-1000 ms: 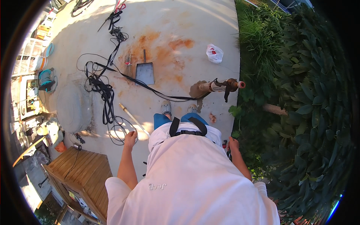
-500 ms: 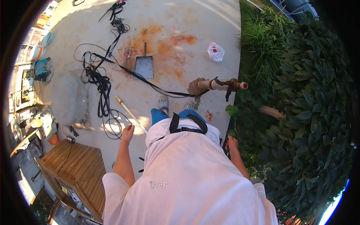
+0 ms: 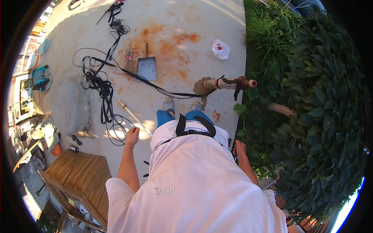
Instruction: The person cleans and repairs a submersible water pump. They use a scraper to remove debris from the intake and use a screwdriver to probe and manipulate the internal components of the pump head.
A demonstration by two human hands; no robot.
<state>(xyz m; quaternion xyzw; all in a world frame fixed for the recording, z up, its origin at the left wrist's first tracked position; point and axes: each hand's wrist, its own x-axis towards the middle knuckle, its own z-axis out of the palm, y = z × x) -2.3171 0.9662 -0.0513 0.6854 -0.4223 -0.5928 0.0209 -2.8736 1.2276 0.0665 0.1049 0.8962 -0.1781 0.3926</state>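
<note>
My left hand (image 3: pixel 132 136) hangs beside my left hip, fingers curled in, with nothing visible in it. Close by it on the concrete lie loops of thin black cord (image 3: pixel 111 134) and a pale stick (image 3: pixel 134 117). On the other side, my right hand (image 3: pixel 239 148) is closed near my right hip, beside the leaves. A small dark shape shows at its fingers, too small to name. Around my waist runs a black belt (image 3: pixel 194 133). Ahead of my feet stands a rusty pipe (image 3: pixel 223 83) with a dark strap on it.
A tangle of black straps (image 3: pixel 103 87) spreads across the concrete ahead to the left, one strand reaching the pipe. Beyond lie a metal dustpan (image 3: pixel 146 69) and a white plastic bag (image 3: pixel 220 49). Dense bushes (image 3: pixel 318 112) line the right; a wooden cabinet (image 3: pixel 79 169) stands at left.
The view has shifted slightly, so the ground items sit a little further left and lower or higher. Both hands stay closed at my sides, almost unmoved.
</note>
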